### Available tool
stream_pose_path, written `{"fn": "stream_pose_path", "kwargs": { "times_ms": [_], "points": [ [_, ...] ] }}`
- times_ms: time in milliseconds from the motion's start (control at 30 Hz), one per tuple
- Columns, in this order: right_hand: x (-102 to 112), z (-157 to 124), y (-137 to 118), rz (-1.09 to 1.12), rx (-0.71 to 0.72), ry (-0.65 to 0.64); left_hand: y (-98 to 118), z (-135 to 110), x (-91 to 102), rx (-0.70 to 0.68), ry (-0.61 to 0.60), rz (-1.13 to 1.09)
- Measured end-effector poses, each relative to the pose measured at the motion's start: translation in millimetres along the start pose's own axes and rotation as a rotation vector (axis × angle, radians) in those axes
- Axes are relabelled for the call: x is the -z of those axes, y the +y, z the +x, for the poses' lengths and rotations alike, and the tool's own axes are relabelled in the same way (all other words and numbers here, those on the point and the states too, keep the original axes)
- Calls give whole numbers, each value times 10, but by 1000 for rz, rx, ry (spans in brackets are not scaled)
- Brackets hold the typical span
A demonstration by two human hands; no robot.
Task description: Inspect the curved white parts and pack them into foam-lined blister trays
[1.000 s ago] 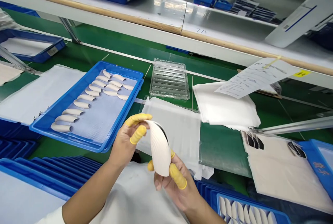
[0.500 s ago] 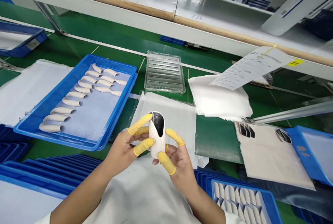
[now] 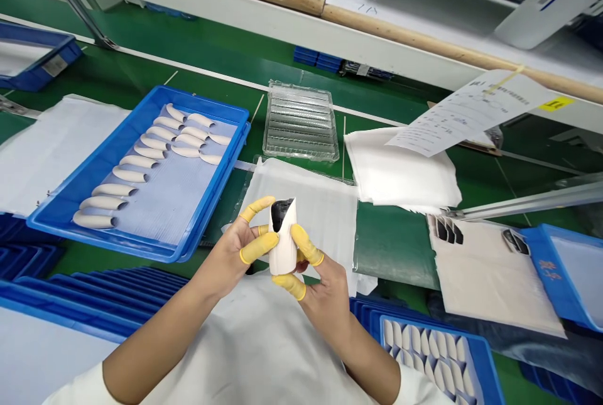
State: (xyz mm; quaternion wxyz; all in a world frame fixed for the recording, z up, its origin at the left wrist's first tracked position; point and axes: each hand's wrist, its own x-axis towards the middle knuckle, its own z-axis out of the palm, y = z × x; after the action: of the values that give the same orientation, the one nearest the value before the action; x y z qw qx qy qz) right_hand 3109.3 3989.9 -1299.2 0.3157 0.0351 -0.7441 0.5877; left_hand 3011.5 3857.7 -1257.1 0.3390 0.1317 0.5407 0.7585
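Below, green workbench (image 3: 396, 260) under white shelving (image 3: 235, 12)

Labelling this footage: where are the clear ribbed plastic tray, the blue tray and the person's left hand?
Clear ribbed plastic tray (image 3: 300, 122), head view, ribbed middle.
Blue tray (image 3: 202, 101), head view, far rim.
Left hand (image 3: 226, 254), head view, middle of the hand.

Green bench mat (image 3: 396, 260) is leaving a passage beside the right hand (image 3: 325, 292), blue tray (image 3: 202, 102) is blocking near the left hand (image 3: 226, 254), clear plastic tray (image 3: 300, 121) is standing ahead, metal rail (image 3: 527, 199) is crossing further right
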Motion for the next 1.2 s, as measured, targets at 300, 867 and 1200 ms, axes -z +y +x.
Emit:
{"fn": "stream_pose_path", "kwargs": {
  "times_ms": [300, 867, 1200],
  "points": [
    [32, -85, 37, -67, 146, 74, -163, 56, 4, 56, -151, -322],
    [125, -147, -68, -169, 224, 99, -253, 49, 87, -118, -433, -95],
    [-66, -210, 279, 608, -509, -166, -308, 116, 398, -344, -133, 498]
  ]
}}
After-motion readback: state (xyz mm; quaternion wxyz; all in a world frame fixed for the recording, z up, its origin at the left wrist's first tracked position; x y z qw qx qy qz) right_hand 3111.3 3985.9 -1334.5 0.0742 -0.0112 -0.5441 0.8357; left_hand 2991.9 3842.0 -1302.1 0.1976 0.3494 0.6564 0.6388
